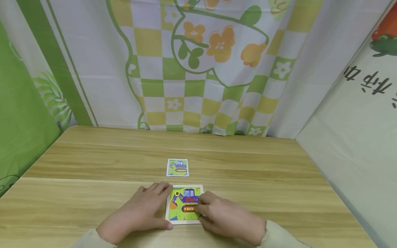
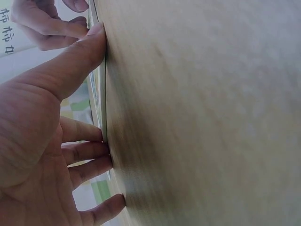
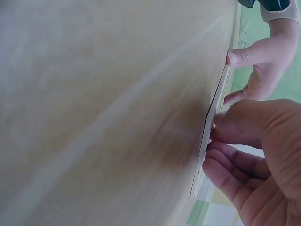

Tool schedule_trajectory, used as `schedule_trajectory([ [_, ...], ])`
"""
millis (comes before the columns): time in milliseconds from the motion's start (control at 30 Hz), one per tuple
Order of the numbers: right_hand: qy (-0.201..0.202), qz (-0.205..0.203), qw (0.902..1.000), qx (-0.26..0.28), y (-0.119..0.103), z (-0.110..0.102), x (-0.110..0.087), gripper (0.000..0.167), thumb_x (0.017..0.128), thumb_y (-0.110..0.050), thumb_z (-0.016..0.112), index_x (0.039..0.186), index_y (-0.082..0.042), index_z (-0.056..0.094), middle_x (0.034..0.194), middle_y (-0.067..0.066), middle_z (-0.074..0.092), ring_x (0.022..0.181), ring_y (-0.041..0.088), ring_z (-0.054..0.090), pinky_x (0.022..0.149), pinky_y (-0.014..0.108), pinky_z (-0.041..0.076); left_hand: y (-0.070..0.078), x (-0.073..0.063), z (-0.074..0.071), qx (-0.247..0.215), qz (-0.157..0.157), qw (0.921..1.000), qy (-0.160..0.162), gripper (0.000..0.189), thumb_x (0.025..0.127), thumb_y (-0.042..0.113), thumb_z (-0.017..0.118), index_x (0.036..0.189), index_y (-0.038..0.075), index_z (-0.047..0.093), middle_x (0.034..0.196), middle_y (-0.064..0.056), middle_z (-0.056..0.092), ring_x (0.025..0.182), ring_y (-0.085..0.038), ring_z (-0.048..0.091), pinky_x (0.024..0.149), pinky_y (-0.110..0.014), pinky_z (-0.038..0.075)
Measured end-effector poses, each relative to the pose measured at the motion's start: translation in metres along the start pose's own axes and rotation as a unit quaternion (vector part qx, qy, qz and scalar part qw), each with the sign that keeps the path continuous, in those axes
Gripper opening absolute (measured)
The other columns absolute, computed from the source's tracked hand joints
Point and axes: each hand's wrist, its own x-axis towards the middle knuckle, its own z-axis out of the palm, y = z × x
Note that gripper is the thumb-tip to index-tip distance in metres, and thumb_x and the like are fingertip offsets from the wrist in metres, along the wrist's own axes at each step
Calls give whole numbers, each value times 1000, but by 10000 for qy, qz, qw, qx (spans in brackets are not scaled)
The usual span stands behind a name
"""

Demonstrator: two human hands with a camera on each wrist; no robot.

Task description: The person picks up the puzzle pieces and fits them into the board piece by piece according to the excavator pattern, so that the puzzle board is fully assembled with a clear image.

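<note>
A square jigsaw puzzle [image 1: 178, 214] with a pale frame and a purple digger on green lies flat before me on the table. My left hand [image 1: 141, 208] spans its left side with spread fingers. The thumb touches the near left corner and the fingertips touch the far left corner. My right hand [image 1: 226, 215] bends over the right edge, index fingertip on the picture and thumb low at the frame. In the right wrist view its thumb and fingers [image 3: 225, 176] come together at the board's edge. I cannot tell whether they pinch a piece there.
A smaller card [image 1: 177, 167] with the same digger picture lies just beyond the puzzle on the wooden table [image 1: 263, 165]. A checked, flowered curtain [image 1: 217, 82] hangs along the far edge. Fabric walls stand at the left and right sides.
</note>
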Motion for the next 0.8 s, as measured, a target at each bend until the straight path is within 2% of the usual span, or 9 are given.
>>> schedule_trajectory([
  [167, -151, 171, 9989, 398, 2, 0, -3, 20, 98, -24, 72, 115, -16, 78, 109, -5, 64, 95, 1, 54, 78, 8, 50, 0, -1, 0, -49, 35, 10000, 2, 114, 73, 65, 85, 158, 1, 42, 164, -17, 43, 151, -40, 43, 113, -73, 40],
  [267, -253, 410, 9960, 756, 7, 1, -5, 32, 99, -31, 72, 126, -14, 74, 118, -3, 63, 99, 1, 54, 82, 11, 53, 0, -1, -1, -54, 67, 10000, 16, 114, 74, 64, 85, 158, 1, 42, 164, -17, 44, 150, -40, 43, 112, -73, 40],
  [400, -453, 928, 9898, 984, 16, 3, -7, 62, 96, -47, 73, 144, -10, 62, 139, 5, 60, 120, 12, 60, 103, 29, 58, 1, -1, 0, -28, 74, 10000, 31, 115, 73, 64, 85, 158, 1, 42, 164, -17, 44, 150, -40, 43, 112, -73, 40],
  [467, -603, 1176, 9858, 1036, 20, 3, -7, 74, 94, -54, 73, 150, -9, 56, 149, 9, 56, 135, 22, 57, 114, 40, 53, 1, -1, 0, -9, 65, 10000, 30, 115, 73, 65, 85, 158, 1, 42, 164, -17, 44, 150, -40, 43, 112, -73, 41],
  [533, -762, 1372, 9811, 1134, 22, 3, -7, 82, 92, -58, 73, 153, -9, 52, 157, 12, 51, 143, 27, 53, 119, 46, 49, 0, -1, 0, 18, 56, 10000, 32, 116, 72, 66, 85, 158, 1, 42, 164, -17, 43, 150, -40, 43, 112, -73, 41],
  [800, -1024, 1559, 9736, 1315, 26, 0, 0, 89, 88, -61, 75, 154, -7, 51, 160, 14, 48, 147, 31, 49, 121, 48, 46, 0, -1, -1, 42, 39, 10000, 51, 116, 71, 66, 85, 157, 1, 43, 163, -16, 44, 149, -39, 44, 112, -72, 42],
])
